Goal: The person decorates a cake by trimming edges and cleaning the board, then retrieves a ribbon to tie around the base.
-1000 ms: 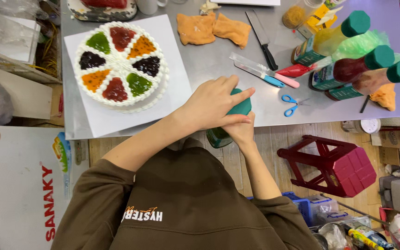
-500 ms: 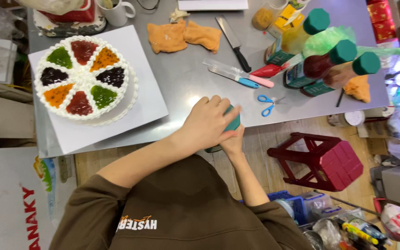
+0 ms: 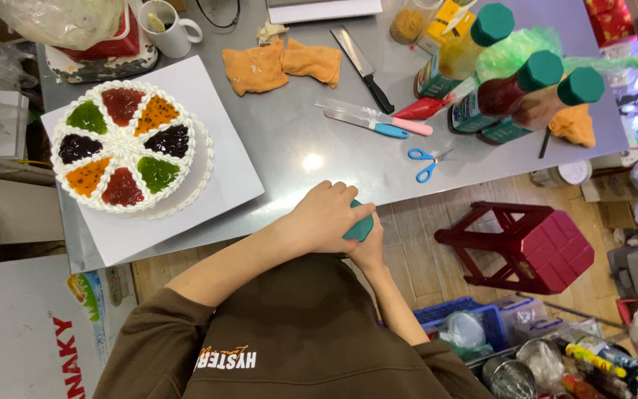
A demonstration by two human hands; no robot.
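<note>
Over on the far left sits the cake (image 3: 122,151), white piped cream dividing eight wedges of green, red, orange and dark jelly, parked on a white square board (image 3: 215,185), presumably so it can be moved without touching it. Next to it on the steel table (image 3: 297,148) are two orange cloths (image 3: 282,65), handy for wiping, then a big knife (image 3: 363,66) and a pair of spatulas (image 3: 374,122) lying flat with handles pointing right, easy to grab.

At the near table edge is the action: left hand (image 3: 324,218) is curled down over a teal-capped bottle (image 3: 359,227), fingers wrapped around the cap like a twisting grip. Right hand (image 3: 369,255) is underneath, closed around the bottle's body to steady it. Most of the bottle is hidden by both hands, so can't tell what's in it. It's held just off the table edge, above the lap.

Further right: small blue scissors (image 3: 426,162), then a cluster of three sauce bottles (image 3: 533,92) with matching teal caps lying tilted. Off the table on the floor, a red plastic stool (image 3: 526,247).
</note>
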